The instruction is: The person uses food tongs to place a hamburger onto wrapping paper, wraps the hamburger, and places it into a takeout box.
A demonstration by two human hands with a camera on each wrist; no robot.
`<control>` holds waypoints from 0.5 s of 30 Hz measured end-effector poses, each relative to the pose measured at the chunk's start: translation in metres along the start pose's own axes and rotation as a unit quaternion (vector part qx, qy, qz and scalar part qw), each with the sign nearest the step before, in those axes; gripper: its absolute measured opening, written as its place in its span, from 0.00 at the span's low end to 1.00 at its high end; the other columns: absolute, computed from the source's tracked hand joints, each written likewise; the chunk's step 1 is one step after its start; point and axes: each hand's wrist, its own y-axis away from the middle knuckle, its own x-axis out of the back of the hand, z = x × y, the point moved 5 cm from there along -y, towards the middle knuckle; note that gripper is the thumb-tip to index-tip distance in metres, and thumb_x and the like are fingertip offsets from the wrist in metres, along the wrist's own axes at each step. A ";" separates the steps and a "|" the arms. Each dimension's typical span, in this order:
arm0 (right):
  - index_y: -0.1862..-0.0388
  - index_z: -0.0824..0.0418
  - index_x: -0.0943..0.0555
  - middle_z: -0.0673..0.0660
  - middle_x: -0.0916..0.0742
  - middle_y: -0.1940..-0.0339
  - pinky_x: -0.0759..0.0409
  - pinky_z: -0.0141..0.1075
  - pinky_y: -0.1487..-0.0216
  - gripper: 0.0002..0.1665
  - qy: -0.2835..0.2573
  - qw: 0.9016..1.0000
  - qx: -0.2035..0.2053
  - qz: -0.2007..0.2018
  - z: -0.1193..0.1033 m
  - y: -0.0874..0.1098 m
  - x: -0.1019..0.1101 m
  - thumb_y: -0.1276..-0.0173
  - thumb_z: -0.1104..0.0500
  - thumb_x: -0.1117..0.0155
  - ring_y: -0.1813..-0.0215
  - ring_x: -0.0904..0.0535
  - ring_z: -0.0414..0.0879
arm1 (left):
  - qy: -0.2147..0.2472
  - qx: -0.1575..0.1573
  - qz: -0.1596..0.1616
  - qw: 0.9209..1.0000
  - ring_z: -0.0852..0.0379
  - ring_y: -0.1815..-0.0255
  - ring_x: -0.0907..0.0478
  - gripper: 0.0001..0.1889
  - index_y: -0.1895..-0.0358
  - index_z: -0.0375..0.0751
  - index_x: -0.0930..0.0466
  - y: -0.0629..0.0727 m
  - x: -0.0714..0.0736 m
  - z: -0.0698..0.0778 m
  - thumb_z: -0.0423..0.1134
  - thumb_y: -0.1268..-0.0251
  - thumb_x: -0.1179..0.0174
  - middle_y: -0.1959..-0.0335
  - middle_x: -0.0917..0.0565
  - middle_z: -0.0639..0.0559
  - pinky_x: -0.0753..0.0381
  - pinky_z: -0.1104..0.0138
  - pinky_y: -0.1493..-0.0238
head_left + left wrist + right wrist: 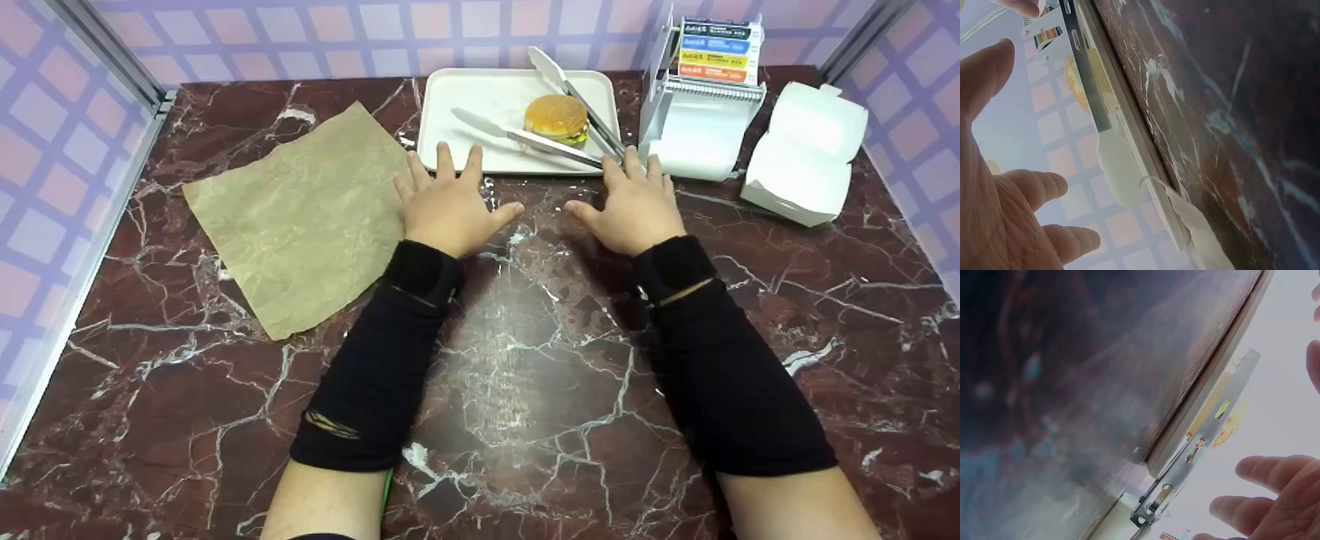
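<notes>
Both hands are held out over the table with fingers spread, palms down and holding nothing. My left hand (452,208) is between the brown paper sheet (304,225) and the front edge of a white tray (480,82). The right hand (634,206) is by the tray's front right corner, near the hinge end of a pair of tongs (555,148). On the tray sits a hamburger (556,116), with the tongs' two arms spread on either side of it. In the left wrist view, the palm and fingers (1050,188) appear beside the tray; the right wrist view shows bare fingers (1275,469) too.
Right of the tray stands a label dispenser (694,131) with coloured labels and a white roll. An opened white takeaway box (806,157) lies at the far right. Patterned panels (322,37) enclose the back and sides of the dark marbled table (525,390).
</notes>
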 end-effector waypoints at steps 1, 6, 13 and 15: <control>0.12 0.60 0.53 0.69 0.55 0.12 0.63 0.69 0.15 0.61 -0.001 1.000 -0.001 0.000 0.000 0.000 0.000 0.26 0.25 0.47 0.13 0.66 0.74 | 0.000 -0.001 0.000 1.000 0.24 0.15 0.72 0.57 0.13 0.67 0.66 0.000 0.000 0.000 0.86 0.40 0.56 0.11 0.65 0.42 0.68 0.30 0.17; 0.11 0.59 0.53 0.69 0.56 0.12 0.63 0.69 0.15 0.60 -0.003 1.000 -0.001 -0.004 0.001 0.001 -0.002 0.26 0.25 0.47 0.13 0.67 0.74 | -0.004 -0.001 -0.002 1.000 0.24 0.15 0.73 0.57 0.13 0.66 0.66 0.002 -0.003 0.000 0.86 0.39 0.56 0.11 0.65 0.41 0.69 0.30 0.17; 0.11 0.59 0.54 0.68 0.57 0.12 0.63 0.68 0.15 0.60 -0.006 1.000 0.001 -0.006 0.002 0.000 0.000 0.25 0.26 0.47 0.13 0.67 0.73 | 0.010 -0.006 -0.026 1.000 0.27 0.14 0.73 0.55 0.13 0.62 0.68 0.009 0.009 0.000 0.83 0.35 0.60 0.12 0.70 0.43 0.75 0.34 0.17; 0.11 0.58 0.55 0.67 0.58 0.12 0.64 0.68 0.15 0.60 -0.012 1.000 -0.003 -0.010 0.003 0.001 0.001 0.26 0.25 0.47 0.13 0.68 0.73 | 0.033 -0.007 -0.038 0.999 0.29 0.13 0.69 0.53 0.13 0.61 0.69 0.014 0.019 -0.005 0.80 0.31 0.58 0.12 0.70 0.45 0.73 0.36 0.16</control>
